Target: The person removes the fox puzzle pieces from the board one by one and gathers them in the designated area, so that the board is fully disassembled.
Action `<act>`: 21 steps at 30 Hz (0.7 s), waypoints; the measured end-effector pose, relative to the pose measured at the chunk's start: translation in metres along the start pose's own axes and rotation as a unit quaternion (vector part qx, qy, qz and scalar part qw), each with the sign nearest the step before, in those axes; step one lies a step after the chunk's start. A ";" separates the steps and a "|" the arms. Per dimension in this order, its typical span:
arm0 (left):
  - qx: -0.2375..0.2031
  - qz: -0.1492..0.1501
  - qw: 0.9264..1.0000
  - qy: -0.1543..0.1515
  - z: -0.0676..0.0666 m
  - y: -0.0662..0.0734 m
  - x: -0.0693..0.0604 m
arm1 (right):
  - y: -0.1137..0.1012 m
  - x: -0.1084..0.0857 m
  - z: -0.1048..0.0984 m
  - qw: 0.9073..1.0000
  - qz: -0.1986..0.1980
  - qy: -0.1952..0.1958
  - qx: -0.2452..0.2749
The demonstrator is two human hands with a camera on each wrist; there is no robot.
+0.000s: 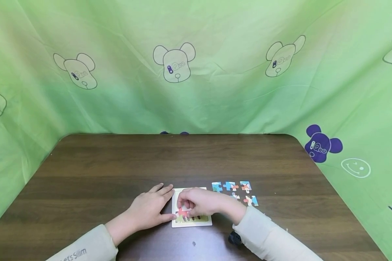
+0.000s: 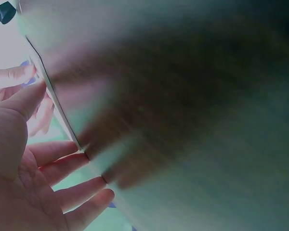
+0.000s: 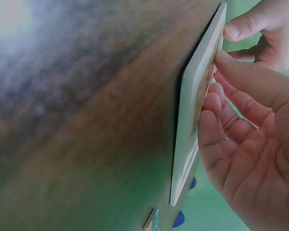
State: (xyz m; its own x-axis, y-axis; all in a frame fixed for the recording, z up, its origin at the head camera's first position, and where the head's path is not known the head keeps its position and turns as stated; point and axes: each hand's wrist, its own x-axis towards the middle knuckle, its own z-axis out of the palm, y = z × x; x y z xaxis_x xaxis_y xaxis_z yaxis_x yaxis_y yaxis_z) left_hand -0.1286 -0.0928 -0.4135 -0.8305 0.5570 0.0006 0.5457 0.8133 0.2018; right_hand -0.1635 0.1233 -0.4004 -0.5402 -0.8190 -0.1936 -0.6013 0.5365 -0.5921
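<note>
A white-framed puzzle board (image 1: 192, 224) lies on the table, its lower part filled with a green and red picture. My left hand (image 1: 148, 208) rests at the board's left edge, fingers spread and the thumb on the frame. Above the board, my right hand (image 1: 200, 203) has its thumb and fingers curled at a red piece (image 1: 182, 212) on the left side. In the right wrist view, the right hand's (image 3: 255, 120) thumb and fingertips touch the board's (image 3: 190, 91) face; the piece is mostly hidden there.
Several loose blue, white and red puzzle pieces (image 1: 250, 201) lie right of the board, some partly behind the right forearm. A small black object (image 1: 234, 238) sits by the right sleeve. Green printed cloth (image 1: 215, 108) hangs around the brown table (image 1: 134, 156).
</note>
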 end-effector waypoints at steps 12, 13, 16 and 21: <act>0.005 0.014 1.000 -0.006 0.002 -0.005 0.000 | 0.001 0.001 0.000 1.000 0.004 -0.004 0.020; 0.004 0.013 1.000 -0.008 0.002 -0.005 0.000 | 0.001 0.000 0.000 1.000 0.004 -0.004 0.023; 0.005 0.012 1.000 -0.009 0.002 -0.005 0.000 | 0.002 0.000 0.001 0.999 0.003 -0.002 0.037; 0.010 0.013 1.000 -0.005 0.001 -0.005 0.001 | 0.006 0.001 0.001 0.997 -0.005 0.006 0.070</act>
State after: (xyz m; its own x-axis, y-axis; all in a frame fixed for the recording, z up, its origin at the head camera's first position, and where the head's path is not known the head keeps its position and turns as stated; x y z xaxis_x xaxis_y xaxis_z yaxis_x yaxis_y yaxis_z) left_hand -0.1317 -0.0957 -0.4157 -0.8147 0.5798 -0.0048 0.5694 0.8017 0.1817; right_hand -0.1666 0.1256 -0.4050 -0.5427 -0.8208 -0.1782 -0.5183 0.4942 -0.6980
